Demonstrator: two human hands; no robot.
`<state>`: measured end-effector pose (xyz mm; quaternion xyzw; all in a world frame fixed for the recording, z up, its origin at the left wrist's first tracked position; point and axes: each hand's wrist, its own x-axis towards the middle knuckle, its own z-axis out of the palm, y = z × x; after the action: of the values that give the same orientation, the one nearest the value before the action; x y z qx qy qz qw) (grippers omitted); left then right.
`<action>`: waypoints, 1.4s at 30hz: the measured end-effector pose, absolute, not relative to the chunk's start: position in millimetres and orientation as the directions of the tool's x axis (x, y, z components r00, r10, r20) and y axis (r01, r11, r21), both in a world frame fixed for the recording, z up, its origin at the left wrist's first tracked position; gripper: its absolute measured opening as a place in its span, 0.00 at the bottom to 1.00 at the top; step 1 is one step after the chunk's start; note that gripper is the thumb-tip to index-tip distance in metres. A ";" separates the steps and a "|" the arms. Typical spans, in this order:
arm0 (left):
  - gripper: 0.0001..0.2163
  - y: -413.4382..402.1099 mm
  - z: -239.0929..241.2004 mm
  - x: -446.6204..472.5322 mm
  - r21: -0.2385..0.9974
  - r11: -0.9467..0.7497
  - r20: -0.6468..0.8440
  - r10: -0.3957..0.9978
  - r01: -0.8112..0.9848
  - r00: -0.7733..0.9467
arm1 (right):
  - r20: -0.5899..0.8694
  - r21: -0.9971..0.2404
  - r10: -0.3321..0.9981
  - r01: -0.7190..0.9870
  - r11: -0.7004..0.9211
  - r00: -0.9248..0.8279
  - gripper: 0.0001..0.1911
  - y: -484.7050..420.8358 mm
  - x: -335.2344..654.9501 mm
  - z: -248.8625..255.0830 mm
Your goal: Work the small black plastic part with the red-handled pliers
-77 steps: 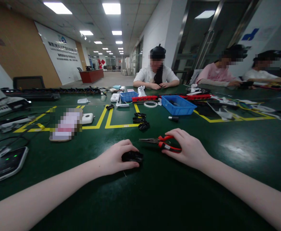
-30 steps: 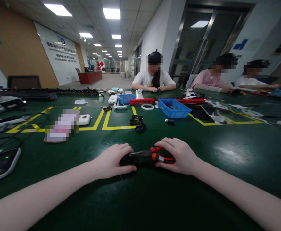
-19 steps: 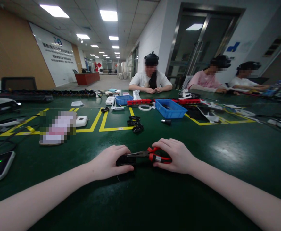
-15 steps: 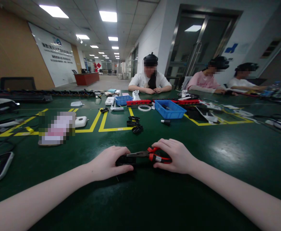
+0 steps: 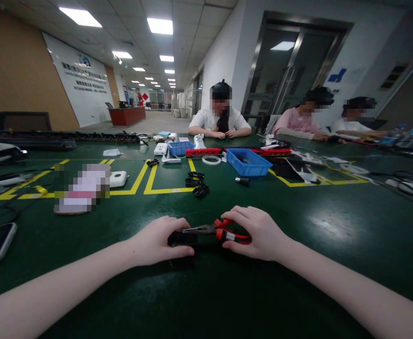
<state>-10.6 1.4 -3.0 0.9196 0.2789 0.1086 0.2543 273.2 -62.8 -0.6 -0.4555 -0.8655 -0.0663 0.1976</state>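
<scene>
My left hand [image 5: 166,240] is closed round a small black part [image 5: 184,238], thumb along its near side and fingers over the far side; its exact kind does not show. My right hand [image 5: 257,233] grips red-and-black needle-nose pliers [image 5: 235,237] by the handles, which are somewhat spread. The plier jaws point left, and their tips reach the upper side of the black part near my left fingers. Whether the tips pinch anything cannot be made out. Both hands are low over the green table [image 5: 206,292].
Beyond my hands lie several black parts [image 5: 199,189] and a small black-and-silver cylinder [image 5: 242,180]. A blue bin [image 5: 248,165] and a smaller blue bin [image 5: 181,149] stand farther back. Left are a phone-like slab [image 5: 82,190] and white device [image 5: 117,179]. A person [image 5: 220,120] sits opposite.
The plier tips have shifted slightly left along the black part, and the pliers sit a little lower. Both hands keep their grips; the view has moved slightly.
</scene>
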 end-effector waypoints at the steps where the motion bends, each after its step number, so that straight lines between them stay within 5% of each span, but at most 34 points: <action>1: 0.15 2.4 -4.5 -10.6 0.532 -0.713 0.057 0.569 0.457 0.820 | 0.404 -0.069 0.768 0.821 0.567 -0.497 0.23 -64.1 271.3 -0.3; 26: 0.15 6.0 -9.3 -8.5 0.509 -0.742 0.074 0.544 0.437 0.836 | 0.401 -0.066 0.746 0.795 0.603 -0.532 0.26 -58.3 283.5 -2.4; 42: 0.10 1.3 -10.0 -5.6 0.543 -0.727 0.196 0.597 0.420 0.778 | 0.544 0.036 0.685 0.829 0.559 -0.485 0.33 -58.5 286.4 -4.9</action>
<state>-5.6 1.3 -10.0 0.9112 0.2789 0.1819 0.2425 286.4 -58.5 -4.9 -0.4457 -0.8488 -0.1484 0.2426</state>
